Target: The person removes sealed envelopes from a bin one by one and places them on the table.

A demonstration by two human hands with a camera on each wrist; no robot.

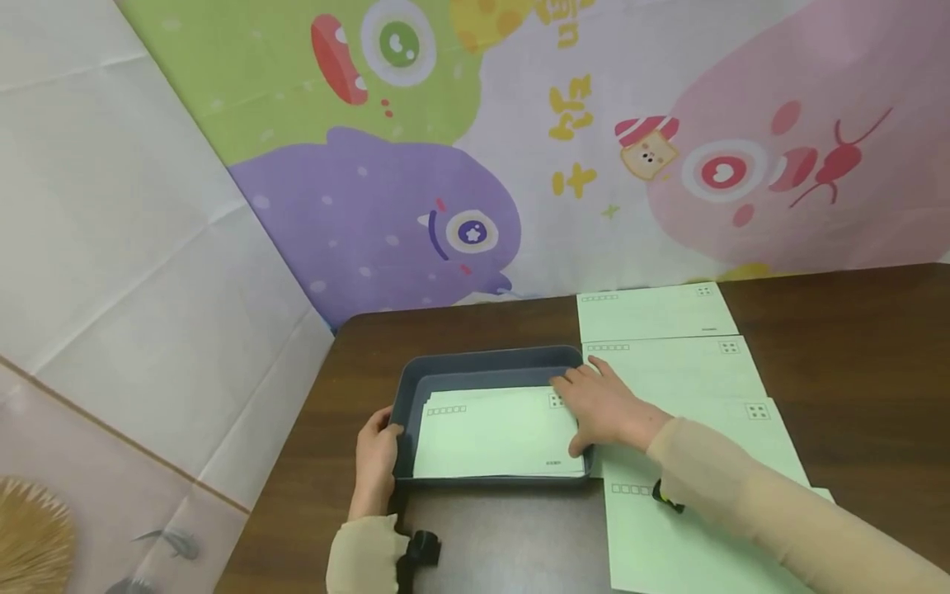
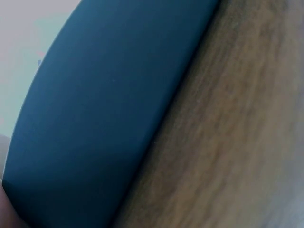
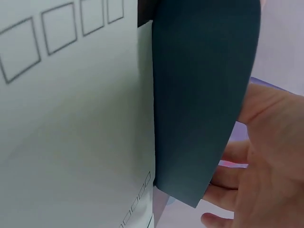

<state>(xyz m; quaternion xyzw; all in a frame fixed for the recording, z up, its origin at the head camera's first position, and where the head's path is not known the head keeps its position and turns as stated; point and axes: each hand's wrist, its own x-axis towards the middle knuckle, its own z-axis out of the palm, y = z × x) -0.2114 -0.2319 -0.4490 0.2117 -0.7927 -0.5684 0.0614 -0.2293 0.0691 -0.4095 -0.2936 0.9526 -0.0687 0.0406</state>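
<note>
A dark blue-grey tray (image 1: 490, 360) lies on the table with a stack of pale green envelopes (image 1: 490, 433) inside, their edges slightly fanned at the upper left. My left hand (image 1: 377, 454) grips the tray's left wall, fingertips over the rim. At the other end, my right hand (image 1: 604, 404) reaches across the right wall with spread fingers touching the top envelope's right side. In the right wrist view, that wall (image 3: 199, 95) stands between the camera and the fingers (image 3: 223, 194). The left wrist view is mostly the tray's outer wall (image 2: 109, 95).
Right of the tray, more pale green envelopes (image 1: 668, 367) lie in an overlapping column on the brown wooden table (image 1: 839, 371). Behind the table hangs a cartoon-printed cloth (image 1: 594, 239). A white panel (image 1: 148, 206) stands to the left.
</note>
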